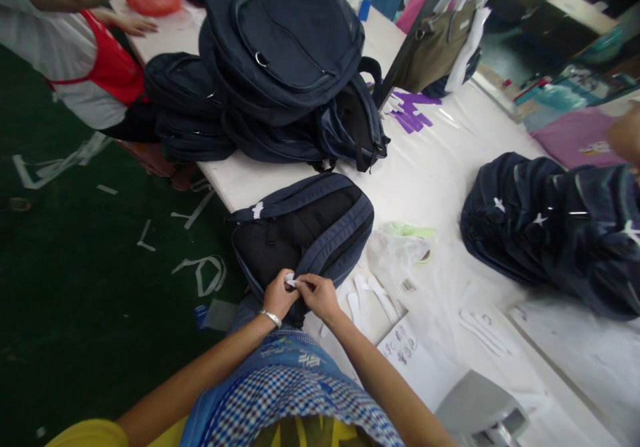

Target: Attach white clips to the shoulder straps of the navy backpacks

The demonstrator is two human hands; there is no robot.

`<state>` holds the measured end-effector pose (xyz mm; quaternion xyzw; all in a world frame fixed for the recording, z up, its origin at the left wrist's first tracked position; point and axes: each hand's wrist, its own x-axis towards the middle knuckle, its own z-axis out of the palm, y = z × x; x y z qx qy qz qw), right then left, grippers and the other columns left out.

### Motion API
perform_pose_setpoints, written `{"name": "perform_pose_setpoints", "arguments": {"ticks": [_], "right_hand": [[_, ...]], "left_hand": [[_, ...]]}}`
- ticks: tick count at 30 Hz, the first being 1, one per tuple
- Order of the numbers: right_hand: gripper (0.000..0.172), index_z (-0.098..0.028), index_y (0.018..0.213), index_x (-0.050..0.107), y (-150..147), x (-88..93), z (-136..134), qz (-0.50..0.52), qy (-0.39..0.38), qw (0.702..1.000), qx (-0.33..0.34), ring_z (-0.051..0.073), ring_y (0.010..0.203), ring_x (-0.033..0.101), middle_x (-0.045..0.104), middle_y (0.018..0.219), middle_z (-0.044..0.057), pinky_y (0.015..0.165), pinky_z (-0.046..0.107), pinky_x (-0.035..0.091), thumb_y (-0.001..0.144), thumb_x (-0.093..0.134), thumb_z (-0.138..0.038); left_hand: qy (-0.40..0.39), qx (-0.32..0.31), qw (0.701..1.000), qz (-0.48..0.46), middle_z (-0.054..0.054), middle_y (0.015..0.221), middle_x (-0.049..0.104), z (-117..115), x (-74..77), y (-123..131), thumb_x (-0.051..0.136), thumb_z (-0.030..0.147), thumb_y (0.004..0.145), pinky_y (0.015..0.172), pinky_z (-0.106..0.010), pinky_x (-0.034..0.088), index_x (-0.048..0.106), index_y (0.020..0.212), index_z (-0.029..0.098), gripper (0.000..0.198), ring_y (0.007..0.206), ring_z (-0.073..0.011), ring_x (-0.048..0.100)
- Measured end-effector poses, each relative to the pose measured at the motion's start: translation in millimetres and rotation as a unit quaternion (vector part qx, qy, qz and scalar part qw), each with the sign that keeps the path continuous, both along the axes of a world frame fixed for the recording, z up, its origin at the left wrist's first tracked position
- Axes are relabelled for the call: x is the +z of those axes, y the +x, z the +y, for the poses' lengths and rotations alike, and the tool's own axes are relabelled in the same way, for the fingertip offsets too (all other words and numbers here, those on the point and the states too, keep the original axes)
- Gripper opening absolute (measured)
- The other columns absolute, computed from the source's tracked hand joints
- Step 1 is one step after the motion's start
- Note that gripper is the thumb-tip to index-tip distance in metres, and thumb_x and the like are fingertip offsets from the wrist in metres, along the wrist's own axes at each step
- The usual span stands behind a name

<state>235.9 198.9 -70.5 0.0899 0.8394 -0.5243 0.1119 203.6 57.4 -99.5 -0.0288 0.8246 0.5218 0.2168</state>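
A navy backpack [345, 233] lies at the table's near edge with its black back panel and shoulder straps facing up. Over its lower end, my left hand [279, 295], with a bracelet at the wrist, pinches a small white strip [291, 279]. The fingers of my right hand [320, 296] are closed on the same strip from the other side. Both hands rest close together beside the lower end of a padded strap [330, 237]. On the far strap a white piece [258, 210] is wrapped around. My fingers partly cover the strip.
A pile of navy backpacks [285, 40] stands beyond, and a row of them [545, 227] stands right. White strips [383, 300], a clear plastic bag [400, 247] and a marked white card [415, 353] lie nearby. At left is a person in a red apron [113, 53]. A metal post [415, 33] rises from the table.
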Motion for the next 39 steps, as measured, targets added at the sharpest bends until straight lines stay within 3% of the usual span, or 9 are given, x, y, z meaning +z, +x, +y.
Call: {"name": "perform_pose_setpoints", "arguments": {"ticks": [4,6,10,19,30,39], "right_hand": [[0.022,-0.024,0.093,0.069,-1,0.0,-5,-0.033,0.036,0.999,-0.013,0.017,0.078,0.061,0.071,0.090,0.002,0.067,0.025,0.043,0.086,0.052,-0.034],[0.022,-0.023,0.092,0.068,0,-1.5,-7,-0.042,0.047,0.998,-0.022,0.017,0.076,0.061,0.071,0.088,0.002,0.065,0.024,0.042,0.085,0.052,-0.037],[0.025,-0.023,0.087,0.068,-1,-7.1,-10,-0.052,0.066,0.995,-0.044,0.016,0.072,0.060,0.070,0.084,0.001,0.062,0.024,0.040,0.084,0.053,-0.043],[0.022,-0.024,0.082,0.067,-3,-10.1,-11,-0.061,0.084,0.993,-0.060,0.014,0.064,0.057,0.068,0.075,-0.001,0.056,0.022,0.035,0.082,0.055,-0.041],[0.020,-0.022,0.079,0.065,-1,-9.4,-15,-0.047,0.091,0.992,-0.070,0.013,0.063,0.057,0.067,0.073,-0.002,0.056,0.021,0.035,0.081,0.055,-0.039],[0.022,-0.023,0.083,0.064,4,-22.6,-9,-0.026,-0.026,0.998,-0.056,0.012,0.055,0.056,0.061,0.061,-0.004,0.055,0.021,0.038,0.085,0.056,-0.043]], "left_hand": [[0.164,-0.019,0.980,-0.111,-0.007,0.090,0.072,-15,4.4,-7,0.073,0.031,0.064,0.081,-0.035,0.053,0.063,0.096,0.016,0.037,0.089,-0.0228,0.068],[0.196,-0.023,0.965,-0.172,-0.009,0.092,0.073,-22,6.6,-10,0.073,0.039,0.066,0.079,-0.038,0.055,0.065,0.099,0.015,0.042,0.090,-0.0242,0.068],[0.167,0.039,0.962,-0.212,-0.007,0.084,0.075,-25,7.1,-9,0.075,0.047,0.064,0.070,-0.037,0.059,0.070,0.093,0.015,0.043,0.078,-0.0234,0.070],[0.159,0.137,0.955,-0.208,-0.008,0.078,0.074,-20,7.8,-4,0.078,0.040,0.066,0.063,-0.031,0.061,0.067,0.092,0.013,0.039,0.073,-0.0211,0.071],[0.130,0.072,0.978,-0.146,-0.009,0.081,0.073,-21,18.4,-2,0.074,0.053,0.063,0.063,-0.033,0.061,0.066,0.087,0.013,0.047,0.078,-0.0246,0.070],[0.135,0.039,0.984,-0.106,-0.009,0.090,0.074,-26,21.4,-2,0.061,0.050,0.077,0.076,-0.036,0.059,0.069,0.093,0.015,0.039,0.087,-0.0247,0.069]]}}
